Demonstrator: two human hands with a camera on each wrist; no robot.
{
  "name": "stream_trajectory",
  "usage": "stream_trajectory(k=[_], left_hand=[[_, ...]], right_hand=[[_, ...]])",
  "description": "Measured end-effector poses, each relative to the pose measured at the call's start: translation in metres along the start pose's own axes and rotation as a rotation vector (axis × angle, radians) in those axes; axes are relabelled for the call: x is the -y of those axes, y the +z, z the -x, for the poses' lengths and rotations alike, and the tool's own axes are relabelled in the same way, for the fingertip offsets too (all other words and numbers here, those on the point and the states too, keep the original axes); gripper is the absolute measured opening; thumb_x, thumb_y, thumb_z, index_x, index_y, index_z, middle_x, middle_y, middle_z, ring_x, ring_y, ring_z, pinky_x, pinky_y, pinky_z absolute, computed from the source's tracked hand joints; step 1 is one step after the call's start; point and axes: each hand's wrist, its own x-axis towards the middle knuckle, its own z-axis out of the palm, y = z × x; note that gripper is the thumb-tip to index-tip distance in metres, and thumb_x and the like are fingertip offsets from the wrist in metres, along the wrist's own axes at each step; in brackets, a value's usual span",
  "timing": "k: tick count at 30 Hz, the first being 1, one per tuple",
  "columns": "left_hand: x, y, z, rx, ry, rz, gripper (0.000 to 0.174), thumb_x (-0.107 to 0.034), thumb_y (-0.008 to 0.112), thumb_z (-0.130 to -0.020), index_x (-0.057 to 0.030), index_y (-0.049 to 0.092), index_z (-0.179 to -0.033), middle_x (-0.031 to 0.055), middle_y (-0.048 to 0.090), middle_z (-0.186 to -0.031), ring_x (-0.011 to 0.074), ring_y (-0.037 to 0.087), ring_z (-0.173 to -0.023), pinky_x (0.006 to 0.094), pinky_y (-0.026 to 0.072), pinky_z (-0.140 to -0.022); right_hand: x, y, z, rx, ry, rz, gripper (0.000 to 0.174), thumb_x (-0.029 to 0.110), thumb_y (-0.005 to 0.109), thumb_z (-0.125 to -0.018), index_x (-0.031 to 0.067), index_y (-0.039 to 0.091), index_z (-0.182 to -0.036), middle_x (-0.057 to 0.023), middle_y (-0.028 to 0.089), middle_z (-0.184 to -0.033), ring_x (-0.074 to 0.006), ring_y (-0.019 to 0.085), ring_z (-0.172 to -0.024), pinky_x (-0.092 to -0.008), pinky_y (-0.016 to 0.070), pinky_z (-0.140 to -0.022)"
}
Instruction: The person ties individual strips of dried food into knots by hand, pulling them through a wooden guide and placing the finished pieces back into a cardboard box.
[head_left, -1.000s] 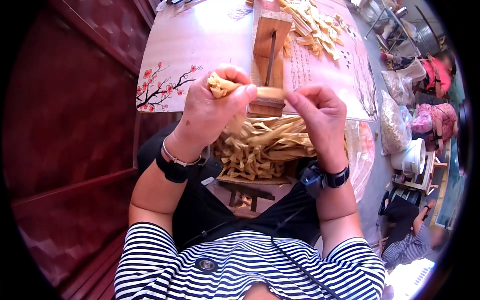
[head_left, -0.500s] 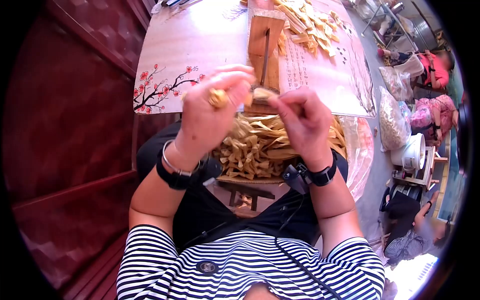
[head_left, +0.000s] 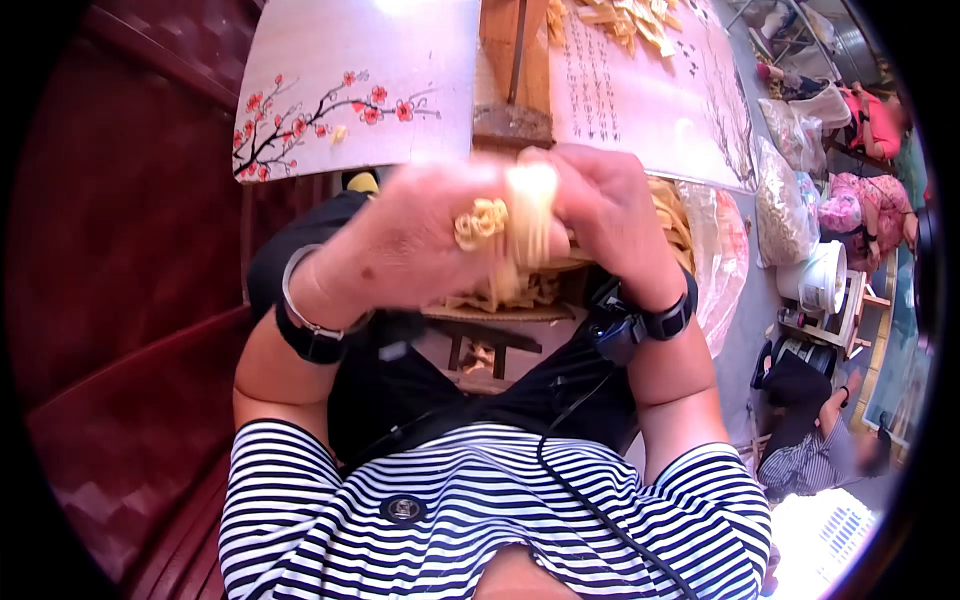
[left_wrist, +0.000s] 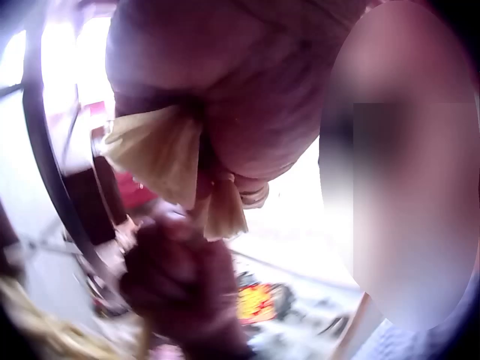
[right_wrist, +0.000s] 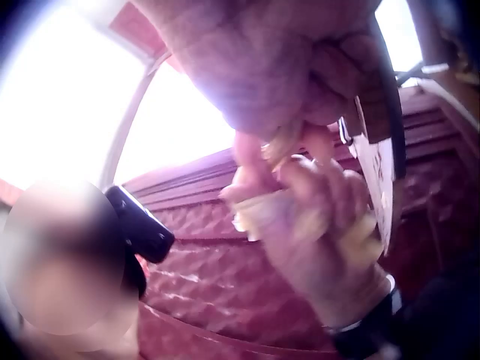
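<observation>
My left hand grips a small bundle of pale yellow husk-like strips; its curled, rolled end pokes out of the fist. A wider strip loops between the hands, and the right hand pinches it at its upper end. In the left wrist view, a fan-shaped flared end and a smaller one hang below the left palm. The right wrist view has the hands' fingertips meeting over the strip, the left hand blurred. Both hands are in front of the table's near edge.
A wooden stand with a metal rod sits on the flower-printed table. More strips lie at the back. Behind the hands is a pile of strips above my lap. White bucket, bags and other people are at right.
Both hands have come down toward my body and closer together. The left hand has turned, and the strip, earlier stretched between the hands, now loops beside the bundle. The head view has shifted.
</observation>
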Motion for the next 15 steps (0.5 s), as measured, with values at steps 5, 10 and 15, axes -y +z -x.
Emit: stream_trajectory(k=[5,10,15], left_hand=[[0.012,-0.006,-0.013,-0.255,0.544,-0.681,0.028,-0.019,0.079,-0.07,-0.0028,0.071,-0.091,0.0057,0.056,-0.069,0.0172,0.056,-0.056,0.0273,0.0427,-0.048],[0.011,0.0,-0.001,-0.51,0.499,-0.817,0.027,-0.016,0.08,-0.069,-0.0008,0.07,-0.09,0.0137,0.066,-0.094,0.0247,0.068,-0.075,0.0285,0.0546,-0.062],[0.002,-0.004,0.003,-0.315,0.133,-0.487,0.019,0.0,0.07,-0.075,0.0025,0.067,-0.094,0.0176,0.067,-0.105,0.0273,0.069,-0.084,0.0308,0.0549,-0.072]], right_hand=[[-0.003,0.0,0.0,0.308,0.616,-0.843,0.023,0.022,0.056,-0.096,0.0022,0.067,-0.095,0.0015,0.061,-0.072,-0.0015,0.044,-0.05,-0.0162,0.0301,-0.044],[0.001,0.015,0.001,0.001,0.353,-0.919,0.013,0.009,0.06,-0.093,-0.0018,0.065,-0.099,-0.0055,0.066,-0.082,-0.0078,0.061,-0.064,-0.0159,0.0476,-0.057],[0.002,0.02,0.009,-0.141,-0.076,-0.197,0.015,0.012,0.064,-0.091,-0.0025,0.066,-0.094,-0.0074,0.067,-0.079,-0.0125,0.063,-0.067,-0.0212,0.0491,-0.064]])
